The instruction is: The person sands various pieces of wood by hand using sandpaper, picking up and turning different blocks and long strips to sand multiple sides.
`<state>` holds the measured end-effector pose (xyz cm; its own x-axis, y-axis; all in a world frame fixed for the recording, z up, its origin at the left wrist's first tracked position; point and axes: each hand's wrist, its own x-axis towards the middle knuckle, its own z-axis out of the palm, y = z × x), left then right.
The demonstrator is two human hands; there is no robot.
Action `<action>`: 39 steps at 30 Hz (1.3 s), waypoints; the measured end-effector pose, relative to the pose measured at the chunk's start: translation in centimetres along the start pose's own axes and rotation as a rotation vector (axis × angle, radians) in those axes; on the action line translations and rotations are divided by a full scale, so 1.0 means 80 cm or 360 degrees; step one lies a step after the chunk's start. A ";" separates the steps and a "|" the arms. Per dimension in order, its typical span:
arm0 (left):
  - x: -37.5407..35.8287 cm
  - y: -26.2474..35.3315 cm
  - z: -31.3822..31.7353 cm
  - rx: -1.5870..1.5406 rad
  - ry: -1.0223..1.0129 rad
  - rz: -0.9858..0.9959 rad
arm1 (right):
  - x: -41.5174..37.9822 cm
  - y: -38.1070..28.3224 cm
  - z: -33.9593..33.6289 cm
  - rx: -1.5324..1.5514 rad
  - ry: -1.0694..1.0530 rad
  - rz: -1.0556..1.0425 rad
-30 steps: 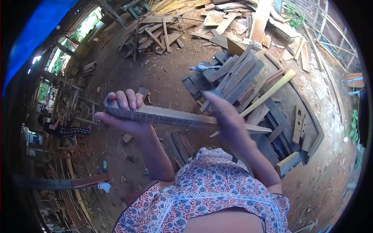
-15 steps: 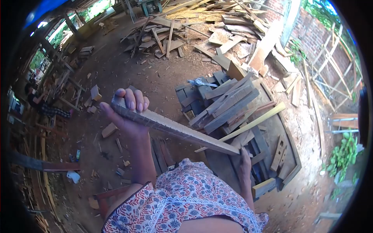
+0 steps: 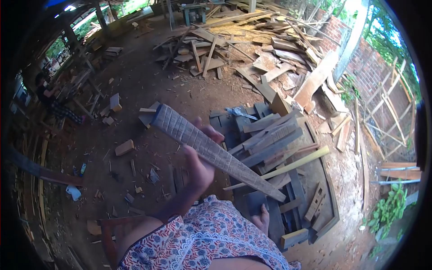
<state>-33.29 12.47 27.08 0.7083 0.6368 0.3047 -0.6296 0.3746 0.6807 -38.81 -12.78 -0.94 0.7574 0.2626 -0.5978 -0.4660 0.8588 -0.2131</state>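
A long, tapering wooden plank (image 3: 211, 155) slants across the view, its wide face turned up and scored with many cross lines. My left hand (image 3: 200, 168) grips it near its wider upper end, thumb on the near edge and fingers around the far edge. The narrow end reaches over the workbench (image 3: 330, 180). Below that end, my right hand (image 3: 261, 220) is off the plank, with its thumb and fingers closed at the edge of a dark flat piece (image 3: 255, 202). A pale yellow strip (image 3: 306, 157) passes behind the plank.
Stacked wood pieces (image 3: 274, 135) and a metal clamp-like tool (image 3: 238, 112) lie on the bench. A notched block (image 3: 316, 200) sits at its right. Scrap wood is heaped (image 3: 216, 49) at the back. A person (image 3: 49, 96) sits at far left. Offcuts (image 3: 125, 147) litter the floor.
The plank has rolled so its broad scored face shows. My right hand has let go of its narrow end and dropped lower. My left hand has shifted right and down along with the plank.
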 end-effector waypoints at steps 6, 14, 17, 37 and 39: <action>-0.003 -0.016 -0.064 -0.0083 -0.0174 -0.0327 | 0.046 -0.017 -0.010 0.0130 -0.0218 0.0086; 0.049 0.035 -0.076 -0.0233 -0.0003 -0.0412 | -0.011 0.003 0.082 -0.0129 -0.0087 -0.0039; 0.047 0.035 -0.069 -0.0274 0.0013 -0.0424 | -0.006 -0.020 0.096 -0.0174 -0.0088 -0.0139; -0.057 0.014 0.020 -0.0140 -0.0666 -0.0225 | 0.006 -0.113 -0.002 -0.0921 -0.0032 -0.0693; -0.062 0.019 0.013 -0.0112 -0.0652 -0.0227 | -0.008 -0.125 -0.029 -0.1087 0.0067 -0.0760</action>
<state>-37.40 9.18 27.30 0.8491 0.2608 0.4594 -0.5263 0.4937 0.6923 -35.70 -22.57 -0.17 0.9326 -0.0902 -0.3496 -0.2841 0.4142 -0.8647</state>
